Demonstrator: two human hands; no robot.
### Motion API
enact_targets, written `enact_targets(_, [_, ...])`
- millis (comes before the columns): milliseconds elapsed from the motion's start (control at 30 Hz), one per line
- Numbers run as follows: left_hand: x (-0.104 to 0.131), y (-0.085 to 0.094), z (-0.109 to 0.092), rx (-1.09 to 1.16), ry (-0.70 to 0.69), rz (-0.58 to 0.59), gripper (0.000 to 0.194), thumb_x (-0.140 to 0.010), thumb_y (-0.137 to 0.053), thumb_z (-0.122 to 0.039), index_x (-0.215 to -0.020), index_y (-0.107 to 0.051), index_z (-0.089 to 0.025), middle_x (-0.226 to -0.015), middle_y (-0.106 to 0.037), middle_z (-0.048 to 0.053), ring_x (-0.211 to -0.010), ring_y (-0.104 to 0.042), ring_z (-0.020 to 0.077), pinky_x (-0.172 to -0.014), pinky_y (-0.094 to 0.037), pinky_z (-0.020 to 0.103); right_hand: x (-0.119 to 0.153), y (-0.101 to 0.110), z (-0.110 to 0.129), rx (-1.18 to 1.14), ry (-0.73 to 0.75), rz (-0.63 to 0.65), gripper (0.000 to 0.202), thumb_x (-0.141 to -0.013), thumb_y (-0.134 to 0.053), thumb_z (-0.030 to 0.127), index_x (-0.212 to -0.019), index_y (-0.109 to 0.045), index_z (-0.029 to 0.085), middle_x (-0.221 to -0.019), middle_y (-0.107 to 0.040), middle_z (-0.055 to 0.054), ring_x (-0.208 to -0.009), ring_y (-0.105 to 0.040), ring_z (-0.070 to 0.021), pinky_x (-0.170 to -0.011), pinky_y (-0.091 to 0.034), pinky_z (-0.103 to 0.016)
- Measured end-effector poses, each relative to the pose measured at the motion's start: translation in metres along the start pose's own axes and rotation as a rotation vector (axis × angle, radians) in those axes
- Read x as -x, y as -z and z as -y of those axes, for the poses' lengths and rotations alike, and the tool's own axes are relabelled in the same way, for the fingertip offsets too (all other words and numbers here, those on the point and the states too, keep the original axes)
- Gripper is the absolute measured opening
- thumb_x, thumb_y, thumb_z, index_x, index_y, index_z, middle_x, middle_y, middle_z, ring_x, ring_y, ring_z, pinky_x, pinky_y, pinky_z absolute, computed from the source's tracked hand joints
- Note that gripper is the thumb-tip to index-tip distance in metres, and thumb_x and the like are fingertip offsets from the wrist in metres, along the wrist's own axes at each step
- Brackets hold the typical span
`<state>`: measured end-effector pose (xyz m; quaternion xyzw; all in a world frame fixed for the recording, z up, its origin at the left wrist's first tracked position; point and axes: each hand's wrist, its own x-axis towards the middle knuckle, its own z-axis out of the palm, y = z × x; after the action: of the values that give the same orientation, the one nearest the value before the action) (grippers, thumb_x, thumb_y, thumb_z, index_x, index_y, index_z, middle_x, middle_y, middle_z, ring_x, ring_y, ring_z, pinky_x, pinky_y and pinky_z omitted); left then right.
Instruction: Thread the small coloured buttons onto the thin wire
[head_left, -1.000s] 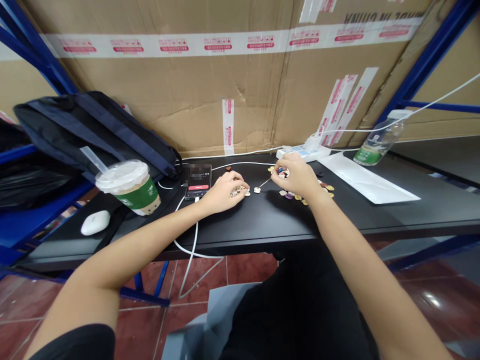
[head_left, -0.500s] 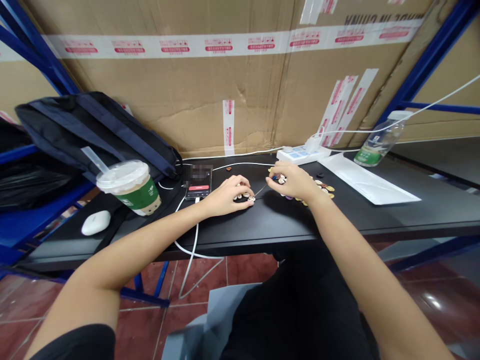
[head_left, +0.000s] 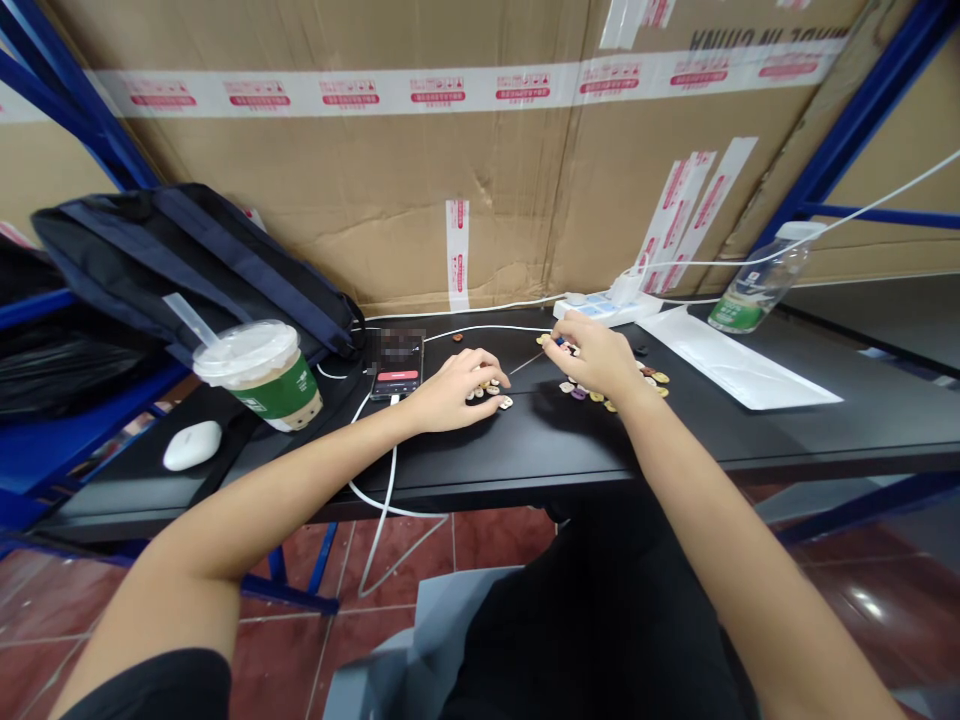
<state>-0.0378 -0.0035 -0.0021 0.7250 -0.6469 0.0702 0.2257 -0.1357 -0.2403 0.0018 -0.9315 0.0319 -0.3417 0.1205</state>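
Observation:
On the black table [head_left: 517, 450], my left hand [head_left: 459, 390] rests around a small group of pale buttons [head_left: 480, 392], thumb and fingers apart, one pale button [head_left: 505, 402] by its thumb tip. My right hand [head_left: 592, 358] pinches a thin string or wire [head_left: 526, 364], which slants down toward my left fingertips. Its fingers are over a pile of mixed buttons [head_left: 577, 392], partly hidden under the hand, with yellow, brown and purple ones showing. A small brown button [head_left: 457, 338] lies apart, behind my left hand.
A phone [head_left: 397, 364] with a white cable, a lidded drink cup [head_left: 259, 372], a white case [head_left: 192, 445] and a dark backpack [head_left: 202, 260] are at the left. A power strip [head_left: 606, 308], white sheet [head_left: 739, 355] and bottle [head_left: 765, 280] stand to the right.
My right hand has moved slightly right and up over the pile, uncovering pale buttons near its front left. My left hand's fingers have opened a little around the small group.

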Motion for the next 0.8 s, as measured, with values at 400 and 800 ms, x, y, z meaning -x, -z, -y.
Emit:
enact_targets(400, [0.0010,0.0010,-0.0024,0.029,-0.052,0.068,0.024,-0.093,-0.057,-0.027,-0.112,-0.071,-0.029,-0.115,-0.061,0.006,-0.103,-0.056,0.0218,-0.100,-0.042,0.040,0.0014,-0.0019,-0.0025,-0.069,0.109,0.131,0.020,-0.099,-0.045,0.038,-0.098,-0.060,0.025,-0.100,-0.063,-0.004,-0.078,-0.058,-0.0178,-0.062,-0.036,-0.029])
enact_targets(800, [0.0000,-0.0031,0.0033,0.012,-0.059,0.048,0.017,-0.094,-0.060,-0.034,-0.104,-0.069,-0.024,-0.114,-0.064,0.005,-0.102,-0.057,0.0203,-0.097,-0.043,0.037,-0.0004,-0.0017,-0.0020,-0.049,0.043,0.127,0.024,-0.097,-0.051,0.044,-0.095,-0.067,0.026,-0.074,-0.067,-0.002,-0.067,-0.059,-0.0189,-0.061,-0.034,-0.029])
